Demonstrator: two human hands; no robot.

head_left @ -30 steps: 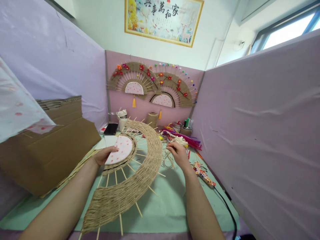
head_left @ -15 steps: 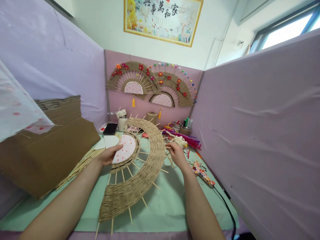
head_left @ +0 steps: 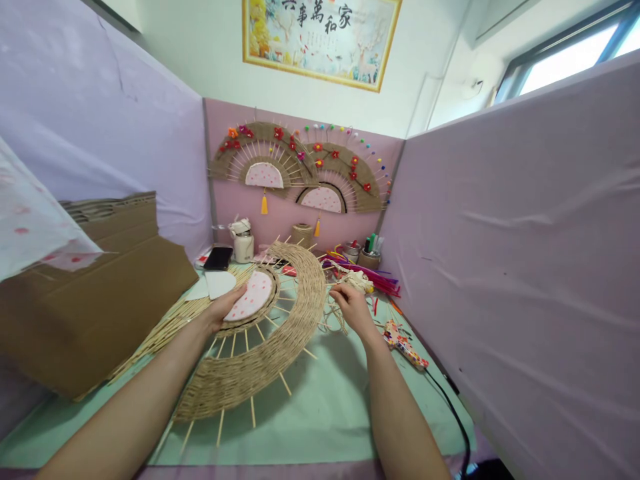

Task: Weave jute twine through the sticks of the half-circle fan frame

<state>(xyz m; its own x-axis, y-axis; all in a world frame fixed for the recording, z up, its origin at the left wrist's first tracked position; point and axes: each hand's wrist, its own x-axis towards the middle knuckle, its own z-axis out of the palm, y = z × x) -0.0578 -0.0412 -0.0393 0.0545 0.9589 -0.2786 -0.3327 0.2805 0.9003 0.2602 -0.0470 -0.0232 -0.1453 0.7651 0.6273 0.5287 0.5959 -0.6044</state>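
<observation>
A half-round woven twine fan (head_left: 260, 360) with wooden spokes lies on the green mat (head_left: 330, 413). Its pink dotted centre piece (head_left: 251, 297) sits at the hub. My left hand (head_left: 223, 308) rests on the left edge of that pink piece, thumb on top, holding the fan. My right hand (head_left: 350, 308) is just right of the fan's rim, fingers pinched on a thin strand of twine (head_left: 334, 319) that runs toward the rim.
Stacked cardboard sheets (head_left: 100, 293) lean at the left. Two finished fans (head_left: 300, 167) hang on the pink back wall. A phone (head_left: 219, 257), a white jar (head_left: 243, 244), a twine spool (head_left: 302, 235), pen cups (head_left: 371, 257), coloured sticks (head_left: 365, 273) and a patterned glue gun (head_left: 404, 345) crowd the back and right.
The fan has turned on the mat, its lower end swinging left and flatter. My right hand stayed at the rim, pinching the strand.
</observation>
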